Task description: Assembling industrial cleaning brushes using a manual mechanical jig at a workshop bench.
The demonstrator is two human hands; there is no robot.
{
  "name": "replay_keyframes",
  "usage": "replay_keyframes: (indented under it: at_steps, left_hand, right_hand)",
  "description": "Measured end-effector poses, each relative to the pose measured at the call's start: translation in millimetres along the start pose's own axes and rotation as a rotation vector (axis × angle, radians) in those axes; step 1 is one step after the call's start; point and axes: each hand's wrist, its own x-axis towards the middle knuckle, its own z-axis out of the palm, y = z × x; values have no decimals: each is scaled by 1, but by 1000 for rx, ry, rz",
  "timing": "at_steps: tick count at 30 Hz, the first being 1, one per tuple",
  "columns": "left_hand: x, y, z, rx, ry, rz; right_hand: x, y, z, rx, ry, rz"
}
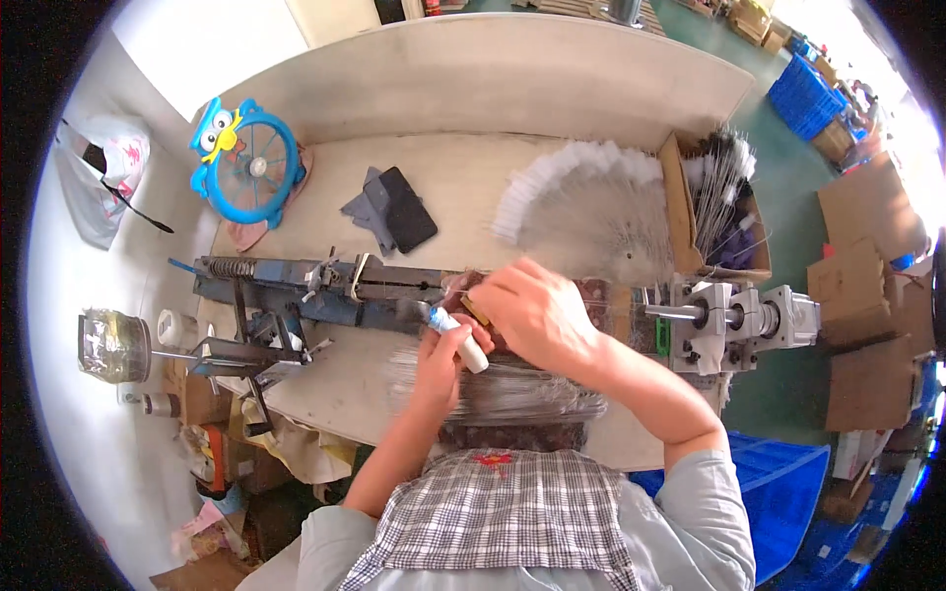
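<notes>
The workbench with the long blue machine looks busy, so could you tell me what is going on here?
A person sits at the workbench, both hands over the long blue machine. The left hand holds a small white brush piece. The right hand reaches over the machine's middle; what it grips is hidden. A bundle of thin wires lies in front of the person. Finished white-tipped brushes are fanned out behind, and more stand in a cardboard box. A blue owl-shaped fan stands at the back left.
</notes>
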Motion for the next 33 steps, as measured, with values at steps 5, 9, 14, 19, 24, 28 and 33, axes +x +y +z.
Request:
replay_keyframes:
  at_steps: [5,9,14,19,24,28,33]
  left_hand:
    - [5,0,-4,569,12,66]
    - [16,-6,-38,1026,17,344]
    - [-11,29,-60,646,231,120]
    - [-28,51,-160,-184,497,6]
    - [-36,67,-179,-265,518,-20]
    - [-32,58,-193,-278,570,57]
    - [-29,54,-186,-330,601,129]
  right_hand:
    - [-44,5,23,54,-159,168]
    - [-35,20,72,-119,-201,337]
    - [-44,16,52,-10,-344,286]
    - [-45,11,31,67,-344,222]
    - [-47,14,37,117,-296,181]
    - [-43,6,25,150,-321,231]
    - [-37,-5,4,149,-307,250]
